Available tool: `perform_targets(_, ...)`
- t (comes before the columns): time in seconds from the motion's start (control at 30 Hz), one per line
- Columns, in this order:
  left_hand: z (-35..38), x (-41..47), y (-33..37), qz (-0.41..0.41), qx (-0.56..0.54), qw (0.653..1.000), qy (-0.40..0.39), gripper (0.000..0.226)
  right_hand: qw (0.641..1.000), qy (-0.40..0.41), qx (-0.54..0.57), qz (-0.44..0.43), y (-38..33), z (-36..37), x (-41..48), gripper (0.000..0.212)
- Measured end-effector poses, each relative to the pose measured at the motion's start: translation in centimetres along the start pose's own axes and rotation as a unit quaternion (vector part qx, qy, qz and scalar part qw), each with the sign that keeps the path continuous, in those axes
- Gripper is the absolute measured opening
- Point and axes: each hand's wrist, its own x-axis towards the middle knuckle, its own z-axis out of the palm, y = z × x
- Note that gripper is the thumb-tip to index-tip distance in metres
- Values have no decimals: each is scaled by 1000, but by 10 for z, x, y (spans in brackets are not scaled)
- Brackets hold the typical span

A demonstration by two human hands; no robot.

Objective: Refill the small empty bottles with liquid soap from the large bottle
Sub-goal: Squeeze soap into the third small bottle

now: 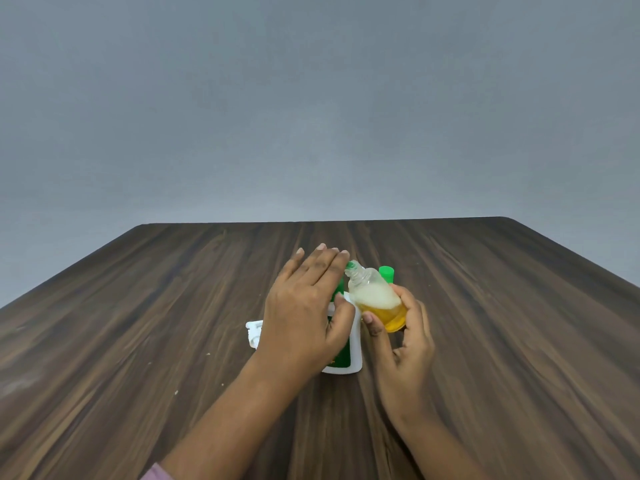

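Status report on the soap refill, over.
Left hand open over large bottle. Right hand grips small bottle, uncapped, tilted, part full, foamy. Green cap behind it; white pump top lying left.

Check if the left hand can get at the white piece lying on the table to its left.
Probably yes. The white piece lies right beside the left hand, nothing between them, and that hand's fingers look straight over the large bottle, not curled round anything.
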Motion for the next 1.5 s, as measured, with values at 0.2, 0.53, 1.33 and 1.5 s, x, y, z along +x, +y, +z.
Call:
perform_targets(0.2, 1, -2, -4, 3, -2, 1000, 4, 51, 1000, -3, 7, -2, 0, 0, 1, 54)
perform_targets(0.53, -3, 1, 0, -1, -15, 1000, 9, 48, 1000, -5, 10, 0, -2, -1, -1, 54)
perform_targets(1.33, 9, -10, -3, -17, -42, 999, 1, 53, 1000, -7, -5, -1, 0, -5, -1, 46)
perform_targets(1.5, -1, -1, -1, -8, -29, 999, -14, 53, 1000, -1, 15, 7, -3, 0, -1, 51)
